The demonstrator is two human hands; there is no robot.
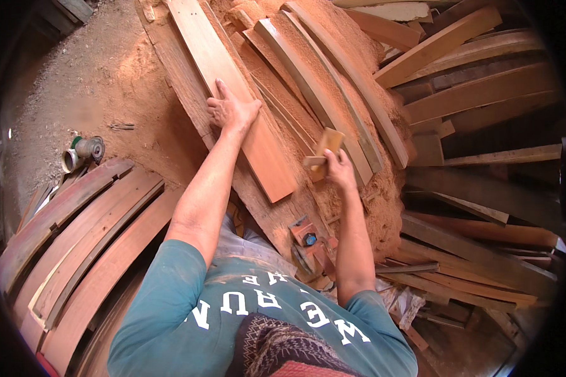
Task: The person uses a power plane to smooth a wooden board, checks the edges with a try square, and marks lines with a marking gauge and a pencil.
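Observation:
A smooth, pale reddish wooden board [267, 163] lies lengthwise on a rough, weathered bench plank [195, 94]. My left hand [231, 112] grips across the board at its middle, thumb at the right edge and fingers over the left side. To the right, my right hand [339, 171] is closed around a small wooden tool with a crosspiece [330, 143]; its exact kind is unclear. That tool is held above sawdust-covered timbers, apart from the board. Below the board's near end sits a red and dark metal tool with a blue round part [309, 239].
Curved timbers [295, 69] lie in sawdust beyond my right hand. A large heap of boards [484, 100] fills the right side. Curved planks [94, 213] are stacked at lower left, near a metal canister [91, 148] and pliers-like tool [121, 126] on the dusty ground.

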